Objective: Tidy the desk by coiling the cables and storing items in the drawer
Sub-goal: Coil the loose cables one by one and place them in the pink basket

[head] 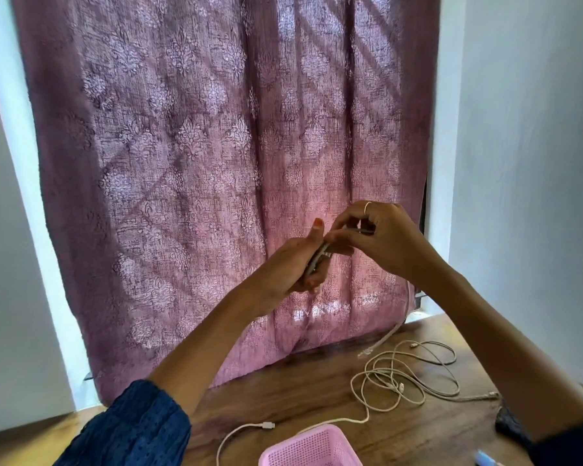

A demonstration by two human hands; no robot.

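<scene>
Both hands are raised above the wooden desk (310, 391) in front of the curtain. My left hand (293, 264) grips a small bundle of grey coiled cable (317, 260). My right hand (381, 237) pinches a strand of the same cable just above the bundle. The free end of this cable hangs down from my right hand to the desk, ending in a plug (367, 351). A loose tangle of white cables (404, 378) lies on the desk at the right. One white cable with a connector (266, 425) trails toward the front.
A pink perforated plastic basket (310, 447) stands at the desk's front edge. A dark object (509, 422) sits at the right under my right forearm. A mauve patterned curtain (216, 163) hangs behind the desk, with white walls on both sides.
</scene>
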